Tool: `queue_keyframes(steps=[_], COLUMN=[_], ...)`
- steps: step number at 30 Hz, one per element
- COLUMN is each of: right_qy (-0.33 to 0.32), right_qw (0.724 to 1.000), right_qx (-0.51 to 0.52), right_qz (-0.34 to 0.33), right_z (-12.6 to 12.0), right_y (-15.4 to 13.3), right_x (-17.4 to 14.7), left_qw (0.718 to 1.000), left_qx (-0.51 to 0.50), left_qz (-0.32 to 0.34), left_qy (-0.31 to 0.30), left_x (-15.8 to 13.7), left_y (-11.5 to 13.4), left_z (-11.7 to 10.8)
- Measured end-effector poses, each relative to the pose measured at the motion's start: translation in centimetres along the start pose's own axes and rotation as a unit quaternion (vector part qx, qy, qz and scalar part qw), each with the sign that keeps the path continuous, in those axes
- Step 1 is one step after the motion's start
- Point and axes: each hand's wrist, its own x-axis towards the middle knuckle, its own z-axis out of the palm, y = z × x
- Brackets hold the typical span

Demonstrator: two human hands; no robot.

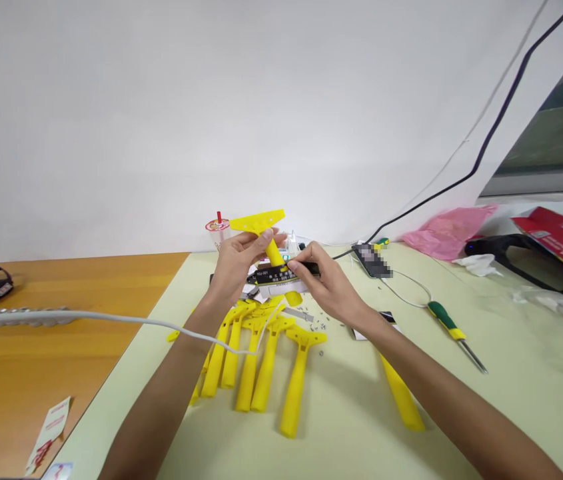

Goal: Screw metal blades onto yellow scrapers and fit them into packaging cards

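My left hand (pixel 241 260) is closed around the neck of a yellow scraper handle (pixel 258 221), its wide T-shaped head pointing up and away. Across the handle lies a black-and-white printed card sleeve (pixel 271 275). The thumb and fingers of my right hand (pixel 328 277) are pinched at the sleeve, close to the handle; whether something small is between the fingertips is hidden. Below my hands, several more yellow scraper handles (pixel 294 387) lie in a row. Small metal fasteners (pixel 318 327) are scattered beside a flat metal blade (pixel 300 313).
A green-and-yellow screwdriver (pixel 448 321), a phone (pixel 374 260) and a pink plastic bag (pixel 448 232) lie to the right. One yellow handle (pixel 401 393) is partly under my right forearm. A white cable (pixel 161 322) crosses my left forearm. A cup (pixel 218 228) stands behind.
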Motion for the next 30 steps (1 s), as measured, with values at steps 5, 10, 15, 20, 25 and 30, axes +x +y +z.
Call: queue_keyframes(steps=[5, 10, 15, 20, 25, 30], right_qy=[0.034, 0.044, 0.079, 0.127, 0.18, 0.154], right_qw=[0.995, 0.994, 0.995, 0.991, 0.967, 0.903], right_qx=[0.089, 0.091, 0.058, 0.049, 0.163, 0.328], right_qz=[0.028, 0.034, 0.023, 0.021, 0.081, 0.233], right_z=[-0.1, 0.0, 0.1, 0.1, -0.3, -1.2], right_y=[-0.4, -0.5, -0.2, -0.4, 0.3, 0.9], right_x=[0.2, 0.3, 0.4, 0.4, 0.9, 1.7], left_qw=[1.0, 0.999, 0.997, 0.994, 0.977, 0.917], left_qx=[-0.002, 0.009, 0.021, 0.039, 0.106, 0.352], left_qz=[-0.004, -0.01, -0.01, -0.014, -0.034, -0.102], left_qy=[-0.004, -0.033, -0.077, -0.104, -0.181, -0.156], left_x=[-0.1, -0.3, -0.5, -0.5, 0.6, 2.9], left_y=[0.0, -0.1, -0.6, -0.8, -1.0, -5.0], left_z=[0.4, 0.6, 1.0, 0.8, -1.2, -5.0])
